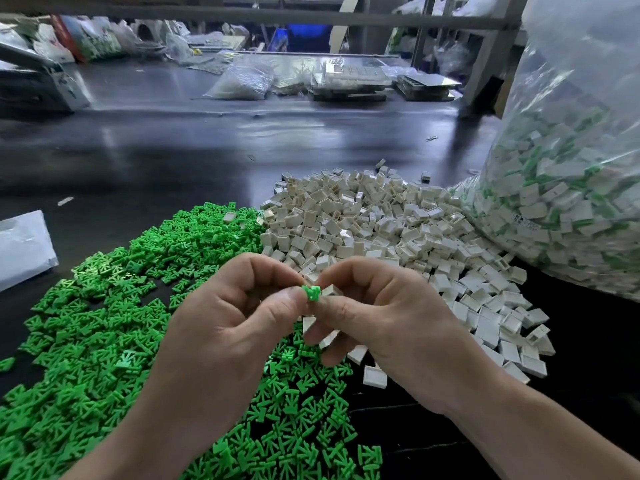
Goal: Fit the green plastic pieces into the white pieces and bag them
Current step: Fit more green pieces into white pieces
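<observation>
A: Where is the green piece (310, 293)?
B: Between the two hands, above where the two piles meet. The left hand (235, 317) pinches it with thumb and forefinger curled tight, and the thumb tip covers part of it.
A: And the right hand (381, 317)?
B: Its thumb and forefinger are closed on a white piece (331, 290), which touches the green one. Whether the green piece is already seated inside cannot be told. The lower fingers curl round spare white pieces (309, 323), half hidden under the palm.
A: The piles?
B: The green pile (97, 327) spreads left over the dark table (173, 150), runs off the bottom edge and is partly covered by the forearms. The white pile (381, 230) lies right, against the bag (571, 202).
A: What does the bag hold?
B: White and green pieces, blurred by the clear film. Its top and right side are cut off. A white packet (20, 247) at the left edge is cut off too.
</observation>
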The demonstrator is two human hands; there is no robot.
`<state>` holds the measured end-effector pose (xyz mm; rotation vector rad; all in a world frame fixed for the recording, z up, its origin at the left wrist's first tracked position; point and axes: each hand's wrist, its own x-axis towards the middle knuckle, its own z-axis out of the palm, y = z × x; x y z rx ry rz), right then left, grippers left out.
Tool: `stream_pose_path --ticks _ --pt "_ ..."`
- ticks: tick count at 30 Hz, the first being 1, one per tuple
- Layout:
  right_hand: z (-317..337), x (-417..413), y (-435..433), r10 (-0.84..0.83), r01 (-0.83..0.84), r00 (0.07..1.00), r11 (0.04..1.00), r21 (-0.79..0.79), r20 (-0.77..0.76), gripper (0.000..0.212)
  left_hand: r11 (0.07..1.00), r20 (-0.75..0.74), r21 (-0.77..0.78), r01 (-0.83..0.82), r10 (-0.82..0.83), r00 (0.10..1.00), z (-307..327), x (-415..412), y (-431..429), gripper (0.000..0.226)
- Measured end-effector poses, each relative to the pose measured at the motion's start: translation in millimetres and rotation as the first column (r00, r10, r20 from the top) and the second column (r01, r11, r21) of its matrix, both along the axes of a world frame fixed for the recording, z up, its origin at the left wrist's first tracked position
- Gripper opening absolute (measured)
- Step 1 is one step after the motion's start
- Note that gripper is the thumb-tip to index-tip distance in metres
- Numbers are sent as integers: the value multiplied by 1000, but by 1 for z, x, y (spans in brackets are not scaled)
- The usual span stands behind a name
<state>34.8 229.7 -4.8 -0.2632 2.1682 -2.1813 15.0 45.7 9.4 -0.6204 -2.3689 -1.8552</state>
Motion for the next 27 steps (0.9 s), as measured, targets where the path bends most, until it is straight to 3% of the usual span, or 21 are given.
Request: stream_pose_path --ticks 7,13,18,27 --pt "3 6 -1 16 15 993 965 261 -115 14 996 -30 -68 -49 47 998 -1 -1 -1 28" --pt "4 5 1 30 -11 995 978 209 -90 15 996 -10 -52 -68 67 998 -1 -3 -3 27" --pt "6 4 3 3 1 999 995 99 -41 11 996 29 -78 33 -31 999 -1 -5 -3 7" --pt "16 5 5 67 -80 996 968 238 64 9 961 197 -96 259 -237 951 2 -14 -13 11"
